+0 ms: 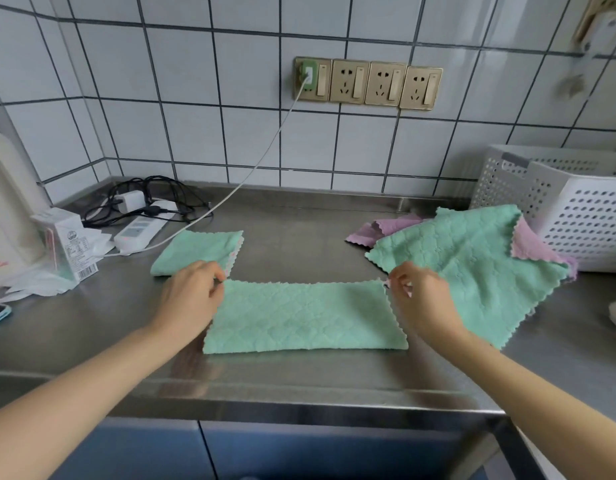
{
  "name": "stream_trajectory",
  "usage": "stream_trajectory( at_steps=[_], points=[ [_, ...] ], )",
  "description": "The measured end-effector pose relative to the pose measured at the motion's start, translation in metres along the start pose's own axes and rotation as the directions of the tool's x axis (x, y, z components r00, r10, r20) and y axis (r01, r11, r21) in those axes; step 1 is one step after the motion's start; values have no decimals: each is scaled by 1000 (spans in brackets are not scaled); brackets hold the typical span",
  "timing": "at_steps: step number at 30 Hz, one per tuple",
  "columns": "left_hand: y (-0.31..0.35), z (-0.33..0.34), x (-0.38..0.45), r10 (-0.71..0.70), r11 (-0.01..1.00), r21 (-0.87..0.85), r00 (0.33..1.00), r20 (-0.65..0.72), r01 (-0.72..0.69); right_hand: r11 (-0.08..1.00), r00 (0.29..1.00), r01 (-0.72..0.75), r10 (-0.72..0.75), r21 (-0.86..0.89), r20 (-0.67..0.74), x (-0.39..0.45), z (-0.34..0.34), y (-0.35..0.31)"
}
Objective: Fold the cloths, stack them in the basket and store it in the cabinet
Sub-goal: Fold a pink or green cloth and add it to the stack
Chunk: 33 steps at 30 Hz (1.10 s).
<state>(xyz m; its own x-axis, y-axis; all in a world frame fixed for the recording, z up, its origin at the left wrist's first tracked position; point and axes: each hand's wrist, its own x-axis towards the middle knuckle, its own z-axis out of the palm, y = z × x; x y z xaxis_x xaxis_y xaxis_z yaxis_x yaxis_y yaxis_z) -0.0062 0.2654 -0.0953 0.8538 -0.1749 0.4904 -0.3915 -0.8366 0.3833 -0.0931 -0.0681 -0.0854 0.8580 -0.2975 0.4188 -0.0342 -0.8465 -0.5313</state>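
Nearest, two bare forearms reaching in from 7 and 5 o'clock over a brushed stainless-steel counter, smooth and faintly streaked. At 2 o'clock, a white plastic basket, boxy, walls punched with rows of round holes. Just beside it, touching its base, a loose heap of unfolded cloths: mint-green quilted microfibre on top, a pink one beneath, edges pinked in zigzag. At centre, a half-folded green cloth, a long flat rectangle with the same diamond quilting. Left hand at its far left corner, fingers curled, thumb and fingertips pinching the edge. Right hand at the far right corner, likewise pinching, a sliver of pink showing there. At 10 o'clock, a folded green cloth, small and squarish, lying flat. Further toward 9 o'clock, a white power strip amid tangled black cables.
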Motion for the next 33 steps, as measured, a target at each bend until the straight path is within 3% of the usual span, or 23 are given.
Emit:
stream_trajectory(
  at_steps=[2, 4, 6, 8, 18, 24, 28, 33],
  points=[
    [21, -5, -23, 203, 972, -137, 977, 65, -192, 963, 961, 266, -268, 31, 68, -30, 0, -12],
    [47, -4, -47, 309, 943, -231, 893, 326, -242, 889, 864, 454, -455, 57, 216, -53, 10, -23],
    [66, 0, -65, 346, 938, -187, 761, 549, -292, 828, 771, 557, -544, 64, 332, -66, 20, -28],
    [70, 5, -75, 341, 930, -120, 696, 632, -346, 792, 728, 610, -573, 23, 376, -71, 25, -26],
    [8, -22, -95, 214, 970, -46, 755, 620, -238, 823, 781, 562, -495, -83, 382, -69, -14, 21],
    [29, -17, -94, 209, 962, 55, 850, 484, -268, 756, 782, 611, -529, -235, 330, -60, -14, 30],
    [64, -3, -96, 271, 957, -54, 820, 503, -284, 709, 787, 616, -546, -342, 288, -60, -18, 15],
    [95, 18, -95, 354, 935, -161, 795, 492, -316, 711, 742, 668, -619, -220, 257, -98, -32, -40]
  ],
)
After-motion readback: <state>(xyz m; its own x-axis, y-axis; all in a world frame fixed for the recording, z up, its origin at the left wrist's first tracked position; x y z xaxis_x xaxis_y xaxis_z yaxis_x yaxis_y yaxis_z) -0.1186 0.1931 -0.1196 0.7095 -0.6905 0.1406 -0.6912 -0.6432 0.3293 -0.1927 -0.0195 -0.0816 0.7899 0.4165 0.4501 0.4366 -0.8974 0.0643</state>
